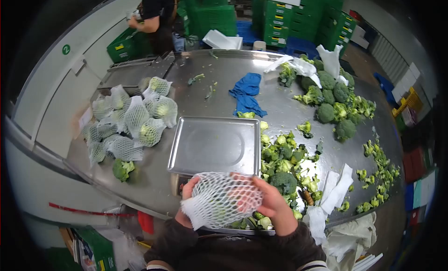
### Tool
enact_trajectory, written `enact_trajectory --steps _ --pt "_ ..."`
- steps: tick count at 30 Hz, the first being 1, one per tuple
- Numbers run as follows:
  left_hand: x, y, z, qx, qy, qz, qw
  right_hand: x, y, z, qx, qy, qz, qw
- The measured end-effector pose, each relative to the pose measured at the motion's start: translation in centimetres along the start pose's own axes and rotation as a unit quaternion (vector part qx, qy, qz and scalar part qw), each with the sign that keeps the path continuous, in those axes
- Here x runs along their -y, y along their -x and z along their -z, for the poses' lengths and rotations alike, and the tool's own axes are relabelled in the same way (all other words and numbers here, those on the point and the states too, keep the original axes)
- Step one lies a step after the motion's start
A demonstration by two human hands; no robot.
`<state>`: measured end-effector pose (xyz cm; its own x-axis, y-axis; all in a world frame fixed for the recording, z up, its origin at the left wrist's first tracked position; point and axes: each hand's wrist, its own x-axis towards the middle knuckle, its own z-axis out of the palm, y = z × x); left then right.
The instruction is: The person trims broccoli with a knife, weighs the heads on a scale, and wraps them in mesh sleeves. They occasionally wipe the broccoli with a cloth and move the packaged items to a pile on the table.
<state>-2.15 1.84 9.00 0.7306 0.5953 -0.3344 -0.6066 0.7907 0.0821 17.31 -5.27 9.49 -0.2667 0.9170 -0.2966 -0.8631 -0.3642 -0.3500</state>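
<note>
A white foam net sleeve (221, 201) is stretched between my two hands, in front of the metal scale tray (213, 145). At its left end, my left hand (187, 196) is closed round the edge. My right hand (268, 198) holds the other end, with fingers partly behind or inside the mesh. What the net contains, if anything, I cannot make out clearly. Just right of the tray lie cut broccoli pieces (283, 152) and a head of broccoli (283, 182). A knife with a brown handle (307, 197) rests among them.
Netted heads (137, 117) are piled at the left, beside a bare broccoli (122, 169). A blue cloth (247, 91) lies beyond the tray. Broccoli heads (328, 96) are heaped at the back right. Empty nets (333, 189) lie right. Another person (158, 19) stands by green crates (205, 19).
</note>
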Motion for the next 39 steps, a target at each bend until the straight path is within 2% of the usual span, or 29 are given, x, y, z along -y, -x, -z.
enact_trajectory --steps 1,2,3,4,5,6,7,8,9,11,13,14,15,17,18,20,21,23,24,27,28,30,32,33,34,35,37,38,39 --pt "0.1 0.2 0.8 0.059 0.056 -0.039 0.996 -0.3 0.9 0.6 0.008 -0.001 -0.011 1.000" --pt "-1.6 -1.2 3.4 -0.060 -0.033 -0.016 0.998 -0.6 1.9 1.2 -0.026 0.008 0.003 1.000" --pt "-1.2 -0.8 2.8 -0.063 -0.032 -0.033 0.997 -0.9 2.7 2.0 -0.058 0.019 0.016 0.998" --pt "-0.3 -0.5 1.8 -0.082 -0.126 -0.102 0.983 -1.3 2.8 3.6 -0.047 0.022 0.002 0.999" --pt "0.5 -0.2 1.2 -0.106 -0.218 -0.167 0.956 -1.8 2.4 5.7 -0.077 0.043 0.017 0.996" --pt "0.3 -0.5 0.6 -0.057 -0.073 -0.045 0.995 -2.0 1.7 6.4 -0.106 0.067 0.032 0.992" --pt "1.9 -0.5 -0.4 -0.166 -0.363 -0.196 0.896 -2.3 0.8 6.5 -0.095 0.073 0.019 0.993" --pt "1.6 -1.6 1.6 -0.107 -0.176 -0.109 0.973 -2.6 -0.1 6.1 -0.102 0.011 0.038 0.994" --pt "1.1 -2.4 3.9 -0.035 0.019 -0.017 0.999 -2.9 -0.7 5.8 -0.112 -0.052 0.057 0.991" --pt "1.3 -2.3 4.3 -0.031 -0.004 -0.069 0.997 -3.1 -1.1 5.2 -0.114 -0.019 0.038 0.993" --pt "0.9 -2.8 4.2 -0.031 -0.042 -0.134 0.990 -3.7 -0.8 3.4 -0.064 0.030 0.048 0.996" --pt "0.4 -2.8 4.2 -0.038 -0.041 -0.159 0.986 -4.2 -1.4 3.6 0.020 0.075 0.066 0.995" --pt "0.0 -2.6 4.2 -0.046 -0.038 -0.184 0.981 -4.6 -1.9 3.2 0.013 0.084 0.077 0.993" --pt "-1.0 -2.0 4.5 -0.059 -0.032 -0.231 0.971 -5.3 -3.9 3.0 -0.050 0.192 0.056 0.979" --pt "-1.6 -1.8 4.8 -0.064 -0.028 -0.254 0.965 -6.0 -5.1 3.0 -0.047 0.191 0.047 0.979" --pt "-3.3 -1.4 4.9 -0.078 -0.022 -0.298 0.951 -7.6 -7.9 2.8 -0.059 0.107 -0.008 0.992" --pt "-4.7 -1.1 5.0 -0.082 -0.023 -0.305 0.948 -8.2 -8.5 2.9 -0.054 0.106 -0.015 0.993" --pt "-8.2 -0.9 4.9 -0.073 -0.017 -0.308 0.948 -9.0 -9.0 3.5 0.022 0.147 -0.134 0.980" --pt "-10.7 -1.0 5.2 -0.034 -0.015 -0.341 0.939 -8.7 -8.6 2.4 0.044 0.157 -0.145 0.976" --pt "-19.3 -0.2 5.1 -0.108 -0.054 -0.486 0.866 -8.2 -7.7 1.3 -0.003 0.296 -0.164 0.941" --pt "-23.2 -0.2 5.4 -0.138 -0.071 -0.532 0.833 -8.2 -7.4 1.7 -0.029 0.290 -0.159 0.943" --pt "-29.4 0.4 3.0 -0.141 -0.050 -0.558 0.816 -8.0 -6.8 3.1 -0.067 0.270 -0.138 0.951" --pt "-35.6 -0.4 2.3 -0.099 -0.101 -0.576 0.805 -8.0 -6.2 3.7 -0.113 0.245 -0.095 0.958" --pt "-39.3 -1.5 3.0 -0.128 -0.132 -0.595 0.782 -8.1 -6.1 3.5 -0.146 0.232 -0.068 0.959" --pt "-39.7 -1.8 1.4 -0.158 -0.139 -0.527 0.824 -7.9 -6.2 3.0 -0.137 0.250 -0.059 0.957" --pt "-45.2 -2.9 5.3 -0.149 -0.191 -0.493 0.835 -7.7 -6.1 2.5 -0.136 0.268 -0.046 0.953" --pt "-52.2 -6.4 10.8 -0.283 -0.267 -0.525 0.757 -7.5 -6.0 1.4 -0.148 0.258 -0.024 0.954" --pt "-50.9 -7.2 9.8 -0.297 -0.254 -0.512 0.765 -7.4 -5.9 1.5 -0.148 0.256 -0.001 0.955" --pt "-53.4 -7.8 11.2 -0.306 -0.285 -0.493 0.763 -7.1 -5.7 1.6 -0.141 0.258 0.016 0.956"
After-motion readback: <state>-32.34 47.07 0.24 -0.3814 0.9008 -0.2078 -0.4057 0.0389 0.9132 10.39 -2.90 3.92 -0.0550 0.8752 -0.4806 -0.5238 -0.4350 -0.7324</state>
